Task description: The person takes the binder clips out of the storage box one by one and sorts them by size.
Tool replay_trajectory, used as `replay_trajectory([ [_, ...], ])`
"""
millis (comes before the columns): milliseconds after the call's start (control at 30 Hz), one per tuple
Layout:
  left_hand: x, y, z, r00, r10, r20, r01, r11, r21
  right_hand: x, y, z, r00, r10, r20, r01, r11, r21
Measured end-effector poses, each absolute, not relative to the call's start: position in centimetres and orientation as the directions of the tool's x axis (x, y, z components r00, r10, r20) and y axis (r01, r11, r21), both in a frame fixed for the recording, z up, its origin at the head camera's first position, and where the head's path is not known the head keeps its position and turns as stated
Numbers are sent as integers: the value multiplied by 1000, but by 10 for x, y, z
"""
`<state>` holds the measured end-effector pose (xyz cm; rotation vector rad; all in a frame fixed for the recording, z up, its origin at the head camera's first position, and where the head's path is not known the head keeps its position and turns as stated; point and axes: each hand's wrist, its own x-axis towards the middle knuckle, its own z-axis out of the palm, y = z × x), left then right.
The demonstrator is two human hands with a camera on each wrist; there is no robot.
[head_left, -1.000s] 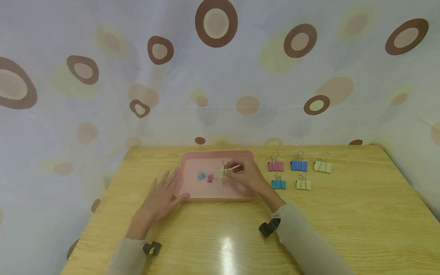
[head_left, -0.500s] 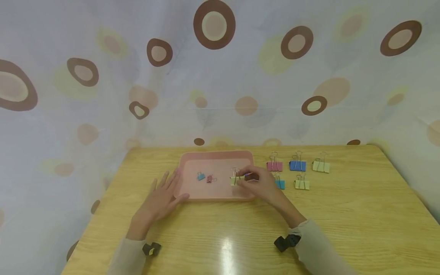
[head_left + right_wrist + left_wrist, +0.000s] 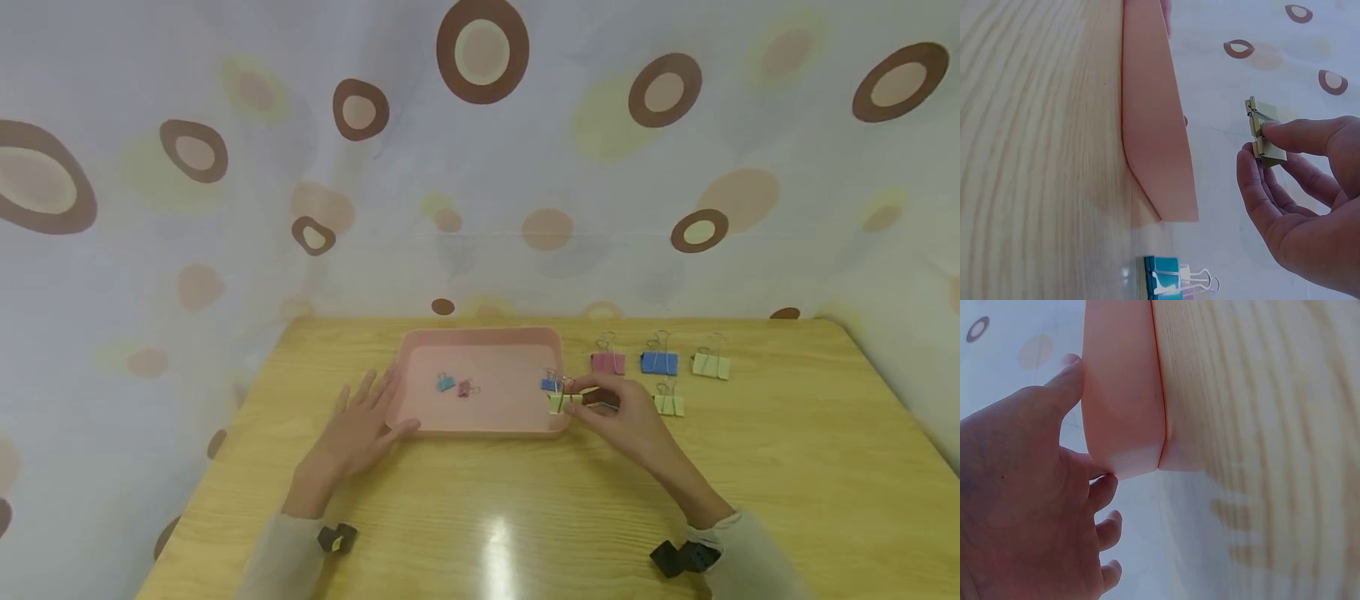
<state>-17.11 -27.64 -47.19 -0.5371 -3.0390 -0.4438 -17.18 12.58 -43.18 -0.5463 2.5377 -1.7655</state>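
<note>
Right hand point(image 3: 626, 417) now past tray point(image 3: 480, 337) edge, pinching small pale-yellow binder clip point(image 3: 1265, 132); left hand point(image 3: 360, 429) flat, fingers relaxed.

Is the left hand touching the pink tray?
Touching. The left wrist view shows the left hand against the tray, thumb pressed on its side wall at a corner.

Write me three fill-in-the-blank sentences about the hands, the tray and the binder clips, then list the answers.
1. The right hand pinches a small binder clip whose colour is ____.
2. The left hand rests against the ____ tray, its fingers straight.
3. Of the three big clips in the far row on the table, the pink clip and the pale yellow clip flank a ____ one.

Missing words: yellow; pink; blue
</note>
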Motion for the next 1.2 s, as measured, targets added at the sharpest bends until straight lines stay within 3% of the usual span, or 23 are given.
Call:
replay_trajectory([
  [667,-174,-265,-462,-941,335,52,336,903,267,-161,208,-444,-936,-218,275,-347,461,-817],
  [967,-169,-270,-465,-941,330,76,338,896,287,-165,243,-433,-973,-138,183,-228,515,-826],
  [1200,-168,-274,-469,-940,330,88,342,894,290,-172,264,-441,-978,-124,170,-210,520,-828],
])
